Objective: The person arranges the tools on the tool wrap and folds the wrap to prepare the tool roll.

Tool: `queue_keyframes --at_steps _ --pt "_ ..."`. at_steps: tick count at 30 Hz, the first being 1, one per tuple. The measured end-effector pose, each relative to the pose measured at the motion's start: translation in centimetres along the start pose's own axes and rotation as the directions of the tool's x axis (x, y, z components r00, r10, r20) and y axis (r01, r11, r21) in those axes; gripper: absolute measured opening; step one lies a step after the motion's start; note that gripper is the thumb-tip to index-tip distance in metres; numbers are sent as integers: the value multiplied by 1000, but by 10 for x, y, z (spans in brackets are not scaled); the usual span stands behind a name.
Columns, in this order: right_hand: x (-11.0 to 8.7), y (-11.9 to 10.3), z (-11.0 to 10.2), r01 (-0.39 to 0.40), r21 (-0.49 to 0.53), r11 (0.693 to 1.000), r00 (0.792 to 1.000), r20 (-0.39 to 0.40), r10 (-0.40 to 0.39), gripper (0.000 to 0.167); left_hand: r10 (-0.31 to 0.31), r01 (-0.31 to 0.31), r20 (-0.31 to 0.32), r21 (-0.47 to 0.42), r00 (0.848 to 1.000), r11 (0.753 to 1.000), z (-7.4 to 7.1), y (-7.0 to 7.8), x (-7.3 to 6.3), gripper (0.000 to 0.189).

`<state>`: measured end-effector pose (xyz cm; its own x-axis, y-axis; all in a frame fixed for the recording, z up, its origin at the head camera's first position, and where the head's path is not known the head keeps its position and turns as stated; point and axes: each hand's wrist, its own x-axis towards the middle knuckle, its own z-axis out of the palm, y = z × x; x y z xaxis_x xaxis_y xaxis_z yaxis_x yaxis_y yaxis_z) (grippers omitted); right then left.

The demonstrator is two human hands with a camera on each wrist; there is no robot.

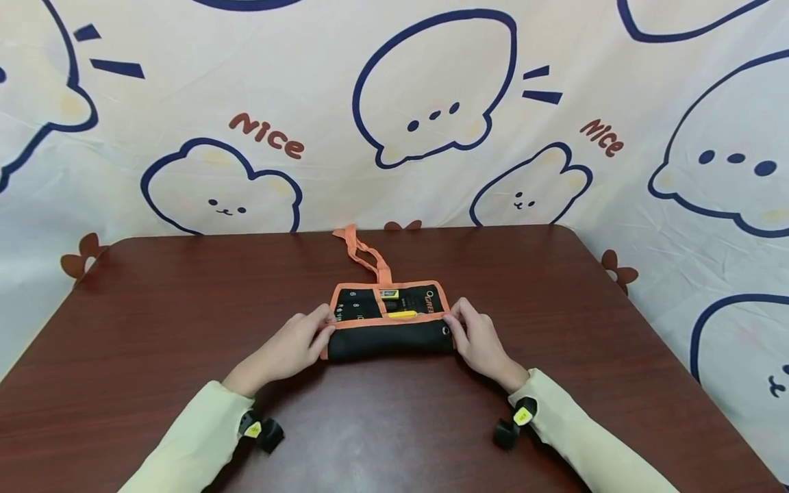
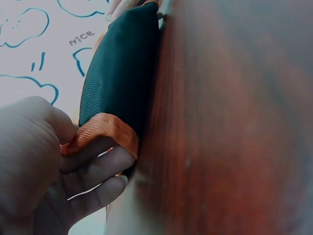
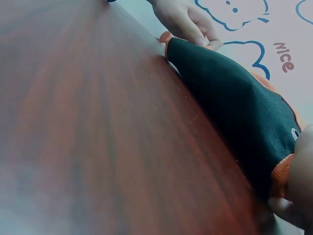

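A black fabric tool roll (image 1: 388, 341) with orange edging lies on the table, its near part folded over into a thick, rounded band. White numbers and letters show on the flat far part, and a yellow strip (image 1: 403, 314) peeks out above the fold. My left hand (image 1: 290, 346) pinches the left end of the fold between thumb and fingers; the left wrist view shows the orange-bound end (image 2: 110, 127) in that grip. At the opposite end my right hand (image 1: 483, 346) grips the fold beside a metal eyelet (image 3: 295, 134). What the fold encloses is hidden.
An orange strap (image 1: 366, 257) runs from the roll's far edge to the back of the brown table (image 1: 185, 294). Behind and to the right hangs a pale cloth (image 1: 333, 82) with cartoon outlines. A small black device (image 1: 261, 431) is strapped to each wrist.
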<state>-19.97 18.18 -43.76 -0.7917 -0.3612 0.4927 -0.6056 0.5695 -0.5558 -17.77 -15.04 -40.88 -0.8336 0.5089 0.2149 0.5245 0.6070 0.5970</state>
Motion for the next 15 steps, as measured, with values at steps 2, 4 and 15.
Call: queue_keyframes --at_steps 2,4,15 --pt "3 0 1 -33 7 999 999 6 33 15 -29 29 9 -35 1000 999 -1 -2 3 4" --pt "7 0 1 -63 -1 998 998 11 63 16 -68 70 26 -80 997 994 -3 -4 7 3" --pt "31 -2 -5 -290 -1 957 937 205 284 23 -449 475 157 -255 880 842 -12 -6 31 17"
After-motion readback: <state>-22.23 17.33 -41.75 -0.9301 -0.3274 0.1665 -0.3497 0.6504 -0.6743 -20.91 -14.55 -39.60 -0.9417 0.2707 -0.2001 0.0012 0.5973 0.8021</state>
